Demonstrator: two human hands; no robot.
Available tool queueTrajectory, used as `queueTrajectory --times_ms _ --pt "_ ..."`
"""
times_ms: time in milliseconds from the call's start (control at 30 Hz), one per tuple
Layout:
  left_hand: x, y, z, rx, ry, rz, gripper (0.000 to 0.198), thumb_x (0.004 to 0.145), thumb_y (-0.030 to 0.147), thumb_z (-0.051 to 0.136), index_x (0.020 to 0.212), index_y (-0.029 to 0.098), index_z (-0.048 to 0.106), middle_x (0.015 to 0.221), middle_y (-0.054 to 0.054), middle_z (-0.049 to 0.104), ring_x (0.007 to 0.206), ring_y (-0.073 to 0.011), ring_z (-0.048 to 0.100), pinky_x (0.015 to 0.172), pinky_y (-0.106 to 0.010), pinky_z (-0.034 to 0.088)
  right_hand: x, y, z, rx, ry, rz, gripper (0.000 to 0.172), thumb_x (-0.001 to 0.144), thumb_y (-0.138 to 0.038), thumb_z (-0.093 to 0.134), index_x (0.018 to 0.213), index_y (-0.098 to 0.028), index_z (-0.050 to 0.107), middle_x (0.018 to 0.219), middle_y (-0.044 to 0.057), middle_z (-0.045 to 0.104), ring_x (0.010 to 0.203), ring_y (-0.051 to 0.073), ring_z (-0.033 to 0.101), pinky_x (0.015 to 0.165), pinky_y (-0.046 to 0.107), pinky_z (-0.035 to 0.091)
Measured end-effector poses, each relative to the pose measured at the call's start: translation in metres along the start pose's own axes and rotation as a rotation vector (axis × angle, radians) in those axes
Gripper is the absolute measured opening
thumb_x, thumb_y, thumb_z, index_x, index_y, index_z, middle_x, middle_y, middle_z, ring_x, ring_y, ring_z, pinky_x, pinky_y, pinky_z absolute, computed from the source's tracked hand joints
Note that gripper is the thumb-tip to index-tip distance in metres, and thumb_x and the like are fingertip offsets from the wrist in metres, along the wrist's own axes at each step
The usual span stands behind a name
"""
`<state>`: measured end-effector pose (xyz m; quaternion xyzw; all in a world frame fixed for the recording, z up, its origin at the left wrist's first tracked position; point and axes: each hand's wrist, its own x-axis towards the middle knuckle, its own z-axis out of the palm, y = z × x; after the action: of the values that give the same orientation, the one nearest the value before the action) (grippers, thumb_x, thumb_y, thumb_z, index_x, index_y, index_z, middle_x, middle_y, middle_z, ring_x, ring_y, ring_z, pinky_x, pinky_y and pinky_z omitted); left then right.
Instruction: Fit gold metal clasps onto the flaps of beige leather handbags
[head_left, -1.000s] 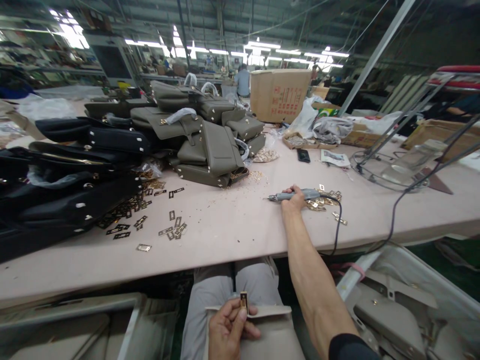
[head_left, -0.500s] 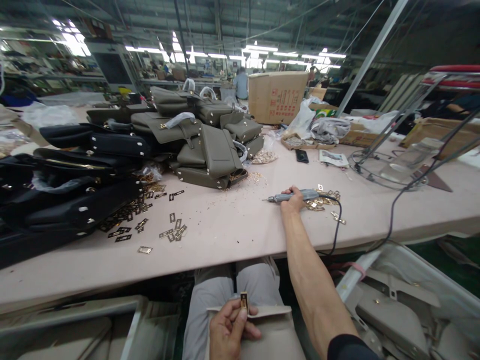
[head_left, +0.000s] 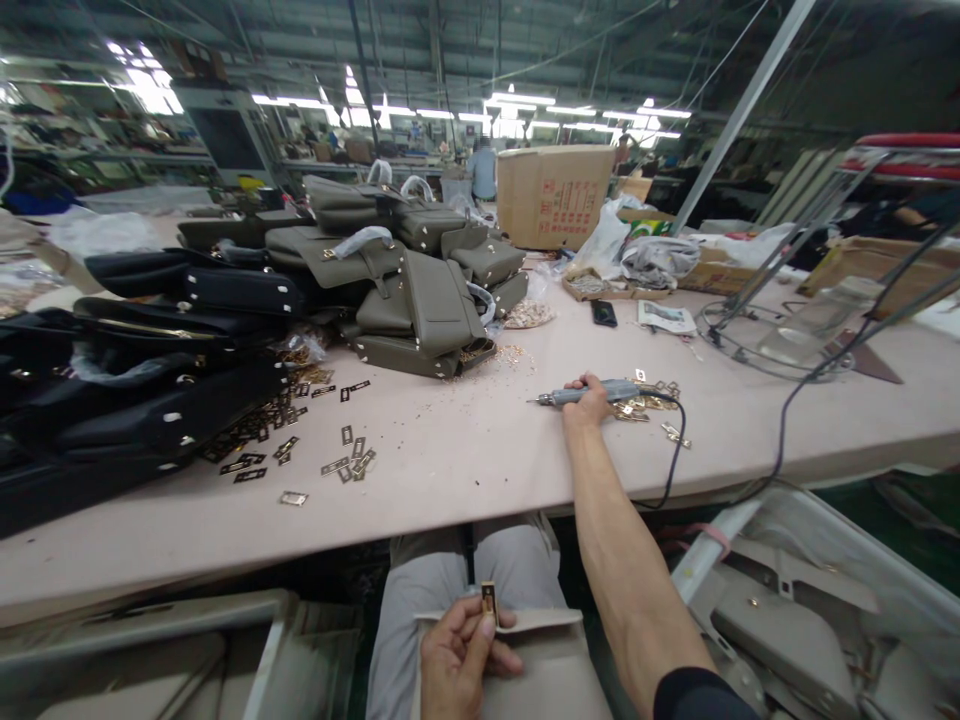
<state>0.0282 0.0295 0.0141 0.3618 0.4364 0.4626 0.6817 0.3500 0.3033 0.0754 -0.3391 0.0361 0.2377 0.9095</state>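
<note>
My left hand (head_left: 466,652) pinches a small gold metal plate (head_left: 489,597) upright between thumb and fingers. It is held at the top edge of a beige bag piece (head_left: 551,655) lying on my lap; whether plate and bag touch, I cannot tell. On the table, my right hand (head_left: 589,402) is wrapped around a grey electric screwdriver (head_left: 621,388), whose tip points left. A black cord runs from its back end. Beside the right hand lies a pile of gold plates (head_left: 637,405). More dark-faced metal plates (head_left: 349,462) are scattered at the left of the table.
Olive handbags (head_left: 439,305) and black handbags (head_left: 172,400) are heaped at the left. A cardboard box (head_left: 553,195), a phone (head_left: 604,313) and an upturned stool (head_left: 780,340) stand or lie farther back and right. Bins with beige bags (head_left: 795,620) flank my legs.
Both hands keep their places and grips. The view has shifted very slightly; nothing else visibly differs.
</note>
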Motion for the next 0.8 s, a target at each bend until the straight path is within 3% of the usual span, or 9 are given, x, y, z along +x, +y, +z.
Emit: queueTrajectory --times_ms 800 --pt "0.0005 -0.0031 -0.0028 0.015 -0.016 0.008 0.049 0.082 0.059 0.08 0.095 0.012 0.073 0.089 -0.015 0.077 0.051 -0.0186 0.069 0.05 -0.024 0.057 0.005 0.0038 -0.0022 -0.008 0.0 -0.017 0.029 0.073 -0.009 0.065 0.08 -0.022 0.04 0.066 -0.008 0.053 0.047 0.007 0.049 0.042 0.017 0.045"
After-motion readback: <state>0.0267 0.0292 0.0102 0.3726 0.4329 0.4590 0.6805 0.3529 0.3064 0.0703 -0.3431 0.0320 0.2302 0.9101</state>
